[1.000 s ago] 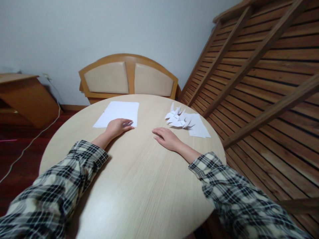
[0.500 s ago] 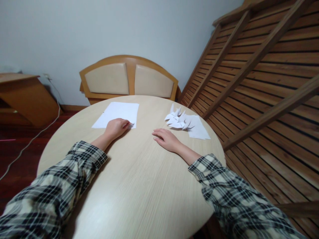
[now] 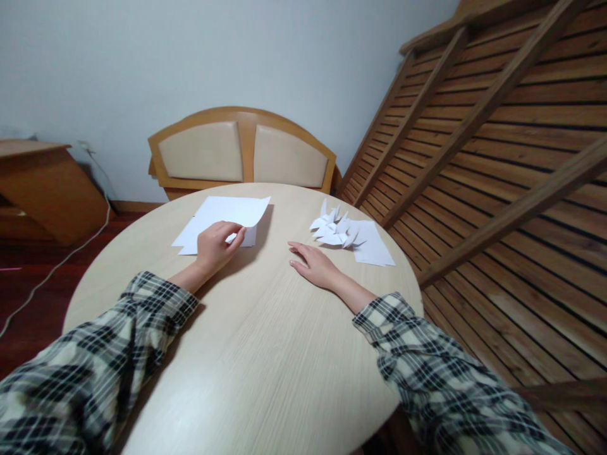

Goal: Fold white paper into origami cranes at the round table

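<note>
My left hand (image 3: 217, 248) pinches the near right corner of a white sheet of paper (image 3: 226, 207). That side of the sheet is lifted and curls up, while more white paper (image 3: 188, 250) shows flat beneath it. On the bare tabletop to the right, my right hand (image 3: 313, 264) rests with its fingers apart and nothing in it. Just beyond that hand sits a cluster of folded white paper cranes (image 3: 334, 229). They lie beside and partly over some flat white sheets (image 3: 374, 246).
The round pale wooden table (image 3: 265, 354) carries all of this. Behind it stands a wooden headboard with cream panels (image 3: 202, 151). A slatted wooden frame (image 3: 474, 164) leans along the right. At the left are a wooden desk (image 3: 47, 189) and a white cable (image 3: 61, 262).
My left hand has raised the top sheet's near right corner off the paper below and shifted slightly left. My right hand stays in about the same place.
</note>
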